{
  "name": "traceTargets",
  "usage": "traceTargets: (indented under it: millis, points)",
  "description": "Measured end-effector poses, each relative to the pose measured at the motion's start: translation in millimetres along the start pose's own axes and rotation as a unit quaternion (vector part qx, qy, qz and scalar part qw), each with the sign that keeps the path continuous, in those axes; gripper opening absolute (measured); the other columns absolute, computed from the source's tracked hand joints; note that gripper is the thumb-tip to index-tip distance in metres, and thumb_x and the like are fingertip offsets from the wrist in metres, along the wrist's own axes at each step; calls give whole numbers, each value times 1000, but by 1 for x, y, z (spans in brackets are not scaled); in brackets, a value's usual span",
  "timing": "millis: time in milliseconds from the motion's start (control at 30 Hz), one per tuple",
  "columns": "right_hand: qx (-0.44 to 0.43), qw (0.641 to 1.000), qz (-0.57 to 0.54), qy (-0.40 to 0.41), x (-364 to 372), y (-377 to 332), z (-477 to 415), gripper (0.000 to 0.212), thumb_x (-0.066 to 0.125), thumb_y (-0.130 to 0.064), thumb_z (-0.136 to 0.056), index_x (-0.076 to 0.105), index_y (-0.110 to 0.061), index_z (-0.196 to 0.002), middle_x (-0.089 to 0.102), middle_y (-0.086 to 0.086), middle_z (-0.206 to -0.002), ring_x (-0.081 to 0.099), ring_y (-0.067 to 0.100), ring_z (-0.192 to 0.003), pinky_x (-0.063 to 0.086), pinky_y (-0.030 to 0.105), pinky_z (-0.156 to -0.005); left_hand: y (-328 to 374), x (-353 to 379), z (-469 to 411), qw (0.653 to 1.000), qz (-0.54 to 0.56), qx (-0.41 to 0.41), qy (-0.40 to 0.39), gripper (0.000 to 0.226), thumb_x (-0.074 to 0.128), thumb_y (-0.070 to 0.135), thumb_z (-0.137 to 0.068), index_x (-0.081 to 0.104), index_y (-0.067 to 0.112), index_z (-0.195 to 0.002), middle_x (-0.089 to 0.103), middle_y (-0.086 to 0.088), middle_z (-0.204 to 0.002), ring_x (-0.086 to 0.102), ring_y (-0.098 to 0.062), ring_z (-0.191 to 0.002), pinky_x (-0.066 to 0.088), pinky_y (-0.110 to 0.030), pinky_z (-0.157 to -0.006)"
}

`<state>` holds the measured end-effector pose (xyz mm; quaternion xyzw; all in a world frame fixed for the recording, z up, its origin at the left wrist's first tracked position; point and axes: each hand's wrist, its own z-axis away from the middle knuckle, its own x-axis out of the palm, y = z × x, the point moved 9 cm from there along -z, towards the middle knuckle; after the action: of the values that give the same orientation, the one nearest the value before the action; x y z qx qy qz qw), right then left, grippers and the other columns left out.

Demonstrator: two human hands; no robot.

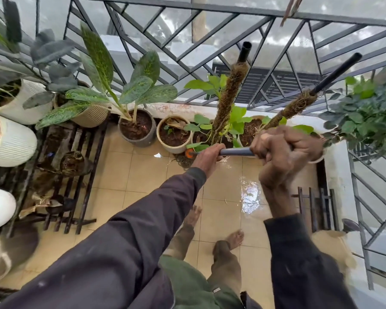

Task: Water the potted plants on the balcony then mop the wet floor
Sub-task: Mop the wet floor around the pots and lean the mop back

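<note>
We hold the mop handle (234, 152) two-handed. The left hand (206, 158) is curled round the shaft low down, near the orange collar (189, 153), and the right hand (283, 150) is fisted round it higher up. The split grip is likely for leverage to drive the mop head (183, 161) across the floor tiles (143, 175). The mop head lies on the tiles just beside the foot of the cream pot (174, 136).

We judge the watering done and the mopping in hand. The puddle (250, 195) shines nearer our feet, apart from the mop head, and is not yet wiped.

In the way:
- cream pot and grey pot (137, 130), in a row below the railing (210, 10)
- moss pole (230, 92) and second pole (292, 110), leaning up past the handle
- black rack (76, 175) at left
- small rack (316, 208) at right

Our bare foot (235, 238) is close to the wet patch, a slip risk.
</note>
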<state>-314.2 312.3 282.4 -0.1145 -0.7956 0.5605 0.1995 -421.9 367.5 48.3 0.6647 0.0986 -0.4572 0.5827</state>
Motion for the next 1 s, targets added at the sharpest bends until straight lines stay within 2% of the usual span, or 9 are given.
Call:
traceTargets:
  millis: [67, 233, 367, 467, 600, 667, 767, 867, 1000]
  points:
    - [11, 1000, 2, 15, -3, 13, 3, 41, 53, -3, -76, 59, -35, -51, 45, -19, -48, 38, 16, -38, 34, 31, -47, -10, 9, -2, 1000, 5, 0, -31, 24, 62, -8, -88, 59, 10, -104, 63, -9, -90, 62, -24, -79, 53, -41, -73]
    - [51, 998, 20, 26, 0, 15, -22, 38, 54, -6, -76, 55, -27, -44, 39, -18, -41, 36, 15, -33, 31, 27, -45, -4, 9, -4, 996, 49, -78, 19, 15, 54, -3, -95, 53, 11, -100, 54, -5, -87, 58, -27, -80, 45, -39, -72]
    - [82, 996, 9, 22, 6, 20, -21, 42, 51, 4, -74, 49, -25, -45, 38, -12, -39, 33, 16, -34, 28, 27, -42, -13, 2, 10, 995, 19, -98, 22, 14, 54, 0, -96, 54, 12, -104, 50, -2, -87, 50, -21, -77, 34, -31, -67]
    - [110, 994, -2, 26, 6, 26, -21, 37, 48, 6, -74, 41, -14, -45, 32, -6, -38, 29, 14, -34, 23, 27, -41, -25, 4, 27, 993, -1, -118, 20, 22, 54, -2, -94, 54, 16, -106, 58, -7, -89, 61, -29, -82, 43, -38, -65]
    - [134, 990, -35, 13, 5, 41, -2, 37, 53, -1, -74, 44, -22, -45, 31, -6, -40, 29, 13, -34, 26, 25, -44, -47, 10, 61, 993, -2, -119, 4, 25, 56, -5, -93, 57, 12, -112, 65, -11, -99, 65, -31, -88, 55, -48, -75]
    - [146, 988, -44, 14, 5, 50, 15, 37, 55, -6, -73, 47, -25, -43, 33, -7, -41, 30, 13, -35, 29, 25, -46, -59, 13, 79, 992, -8, -124, -3, 25, 58, -3, -94, 59, 8, -117, 67, -12, -103, 67, -30, -90, 57, -47, -79]
    - [155, 987, -47, 22, 5, 55, 38, 35, 56, -9, -75, 47, -27, -46, 34, -8, -41, 31, 12, -36, 32, 24, -48, -72, 15, 103, 990, -34, -138, -15, 24, 57, -3, -95, 59, 9, -115, 66, -11, -97, 68, -29, -85, 58, -43, -75]
    - [130, 990, -58, 22, 0, 41, 46, 36, 55, -4, -79, 49, -22, -49, 38, -10, -43, 34, 13, -36, 34, 25, -48, -69, 15, 112, 990, -58, -122, -29, 25, 55, -6, -93, 57, 12, -110, 64, -7, -90, 67, -30, -79, 56, -41, -66]
    - [58, 997, -45, 15, -1, 0, 21, 37, 54, -6, -79, 53, -29, -50, 39, -15, -45, 34, 15, -36, 33, 27, -46, -38, 0, 83, 995, -56, -82, 11, 30, 57, -5, -93, 58, 15, -115, 66, -6, -97, 68, -29, -81, 58, -42, -71]
